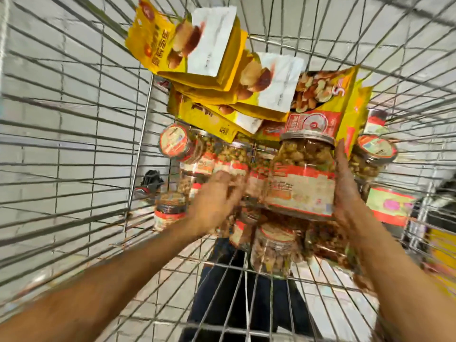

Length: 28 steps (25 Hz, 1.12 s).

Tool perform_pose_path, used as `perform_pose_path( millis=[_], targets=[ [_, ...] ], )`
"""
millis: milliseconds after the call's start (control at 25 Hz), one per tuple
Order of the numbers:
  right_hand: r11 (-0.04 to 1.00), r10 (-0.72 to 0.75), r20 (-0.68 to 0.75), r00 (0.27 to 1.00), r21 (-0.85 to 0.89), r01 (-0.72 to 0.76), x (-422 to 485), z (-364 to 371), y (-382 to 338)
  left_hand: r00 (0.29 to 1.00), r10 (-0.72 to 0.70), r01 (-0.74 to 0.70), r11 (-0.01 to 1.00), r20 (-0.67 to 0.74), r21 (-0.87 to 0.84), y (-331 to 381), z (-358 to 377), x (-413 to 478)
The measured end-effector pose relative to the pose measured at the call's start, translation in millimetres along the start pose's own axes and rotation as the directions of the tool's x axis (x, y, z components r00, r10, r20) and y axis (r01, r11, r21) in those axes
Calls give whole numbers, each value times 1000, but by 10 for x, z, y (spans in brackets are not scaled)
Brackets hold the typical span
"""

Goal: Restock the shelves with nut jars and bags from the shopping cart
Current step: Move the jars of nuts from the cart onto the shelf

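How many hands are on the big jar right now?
1, perhaps 2: the right hand presses the big jar's right side. The left hand is at its left, contact blurred.

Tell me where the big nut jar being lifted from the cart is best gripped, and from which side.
Probably by the labelled body, from both sides. The big nut jar looks too wide for one palm, and its lid faces away towards the yellow bags. The right hand is flat on its right wall; the left hand, blurred, is at its left.

Shop: wire cart (74, 134), packaged nuts (217, 77)
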State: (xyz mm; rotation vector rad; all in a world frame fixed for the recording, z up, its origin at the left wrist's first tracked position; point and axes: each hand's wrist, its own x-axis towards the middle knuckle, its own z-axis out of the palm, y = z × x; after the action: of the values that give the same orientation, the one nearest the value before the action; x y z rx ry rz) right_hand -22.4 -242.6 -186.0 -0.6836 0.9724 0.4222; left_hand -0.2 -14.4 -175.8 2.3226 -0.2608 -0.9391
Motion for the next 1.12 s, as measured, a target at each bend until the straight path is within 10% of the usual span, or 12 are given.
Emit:
perform_pose_path(
  millis=[160, 400, 480, 560, 680, 720, 880, 1120],
  targets=[
    [999, -30, -30, 999, 28, 31, 45, 14, 124, 989, -79, -62, 550, 125, 833, -577, -336, 429],
    [998, 55, -45, 997, 35, -53, 244, -1, 210, 975, -135, -178, -9, 175, 984, -760, -327, 1191],
    [999, 46, -59, 997, 31, -44, 244, 23, 180, 971, -181, -160, 4, 158, 987, -704, -373, 1221],
    [999, 29, -57, 998, 28, -27, 158, 81, 114, 963, -252, -22, 274, 94, 962, -670, -548, 1174],
    [1000, -19, -56, 998, 19, 20, -141, 236, -82, 913, -316, 223, 917, 258, 332, -505, -984, 849],
    [999, -42, -46, 998, 9, 42, -277, 326, -162, 918, -249, 259, 966, 310, 10, -365, -1108, 688],
    [972, -229, -6, 973, 54, 229, -1163, 626, -499, 982, 1, 135, 693, 188, -708, 603, -1479, 52],
    [798, -524, -192, 830, 230, 557, -2836, 504, -421, 910, 378, 13, 384, 170, -923, 2213, -1635, -1034]
  ],
)
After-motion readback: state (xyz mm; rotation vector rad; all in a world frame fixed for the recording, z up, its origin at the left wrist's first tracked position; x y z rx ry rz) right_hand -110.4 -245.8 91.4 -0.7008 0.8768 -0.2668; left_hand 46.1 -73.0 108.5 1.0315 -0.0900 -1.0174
